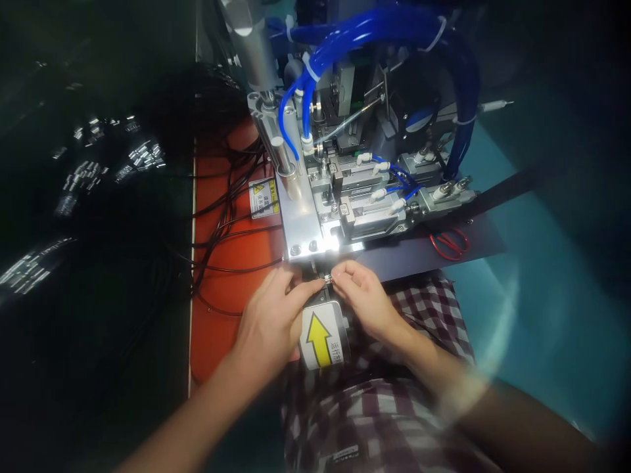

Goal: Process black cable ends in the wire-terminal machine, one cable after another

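Note:
At the front end of the machine [306, 230], my right hand [362, 292] pinches a small shiny piece [328, 279] between thumb and fingertips. The piece is too small to name. My left hand [276, 309] is closed, its fingers curled at the machine's edge and its thumb tip against the same piece. What its other fingers touch is hidden. The piece sits over a narrow dark track [323, 295] between the hands. Just below is a white label [305, 328] with a yellow arrow [319, 341], on a part close to my lap.
Black cables [224, 230] run across the orange tabletop [217, 348] on the left, past a warning label [265, 198]. Blue air hoses [384, 26] arch over the metal cylinders [377, 223]. A red wire loop [448, 244] lies on the dark plate [414, 259] to the right.

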The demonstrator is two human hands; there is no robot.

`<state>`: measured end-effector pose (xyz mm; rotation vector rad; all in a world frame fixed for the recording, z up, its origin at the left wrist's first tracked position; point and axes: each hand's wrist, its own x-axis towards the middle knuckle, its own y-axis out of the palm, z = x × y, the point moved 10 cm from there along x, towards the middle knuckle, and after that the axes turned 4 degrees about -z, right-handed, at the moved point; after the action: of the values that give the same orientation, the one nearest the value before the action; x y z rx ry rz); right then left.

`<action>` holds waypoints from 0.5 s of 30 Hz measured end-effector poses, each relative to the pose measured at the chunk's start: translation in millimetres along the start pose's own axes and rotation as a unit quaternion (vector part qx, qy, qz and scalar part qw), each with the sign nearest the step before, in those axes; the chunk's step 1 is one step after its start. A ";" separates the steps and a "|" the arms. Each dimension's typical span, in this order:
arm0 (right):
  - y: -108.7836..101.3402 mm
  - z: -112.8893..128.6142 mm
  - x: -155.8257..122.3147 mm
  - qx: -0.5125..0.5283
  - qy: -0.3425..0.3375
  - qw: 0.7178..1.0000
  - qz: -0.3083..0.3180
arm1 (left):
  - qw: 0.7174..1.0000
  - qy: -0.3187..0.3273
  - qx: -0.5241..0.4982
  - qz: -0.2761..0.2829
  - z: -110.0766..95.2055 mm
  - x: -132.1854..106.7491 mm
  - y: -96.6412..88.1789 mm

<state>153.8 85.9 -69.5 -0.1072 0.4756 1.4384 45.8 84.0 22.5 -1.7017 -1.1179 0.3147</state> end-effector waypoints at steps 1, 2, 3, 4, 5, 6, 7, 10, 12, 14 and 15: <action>1.2 -1.3 0.0 0.011 0.006 1.000 0.004 | 1.000 -0.005 -0.005 0.001 1.3 0.6 -0.1; 1.6 -1.2 0.0 0.015 0.006 1.000 0.006 | 1.000 -0.010 -0.015 0.002 2.6 1.1 -0.2; 1.5 -0.5 -0.1 0.016 0.002 1.000 0.006 | 1.000 -0.014 -0.028 0.002 3.9 1.2 -0.6; 1.6 0.2 -0.3 0.015 -0.002 1.000 0.007 | 0.999 -0.018 -0.040 0.004 5.0 0.3 -1.2; 1.9 0.8 -0.5 0.016 -0.004 1.000 0.010 | 0.999 -0.022 -0.048 0.007 6.8 -1.8 -2.3; 2.1 1.4 -0.7 0.016 -0.006 1.000 0.012 | 0.998 -0.028 -0.049 0.013 9.2 -5.5 -3.8; 2.4 2.0 -0.9 0.018 -0.008 1.000 0.015 | 0.998 -0.035 -0.047 0.020 12.4 -10.8 -6.0; 3.0 3.8 -1.1 0.023 -0.013 0.999 0.021 | 0.997 -0.068 -0.033 0.023 28.7 -31.5 -21.0; 3.7 4.5 -1.1 0.026 -0.014 0.999 0.025 | 0.998 -0.061 -0.017 0.006 37.3 -41.1 -35.6; 4.3 5.0 -1.3 0.027 -0.014 0.999 0.026 | 1.000 -0.013 0.026 0.010 37.6 -43.1 -42.9; 4.3 5.4 -1.5 0.026 -0.015 0.999 0.026 | 0.998 0.022 0.057 0.018 34.7 -42.1 -43.2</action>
<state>150.8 87.1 -63.1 -0.0317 0.4941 1.4748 -22.3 73.3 31.8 -1.6226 -1.0202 0.3558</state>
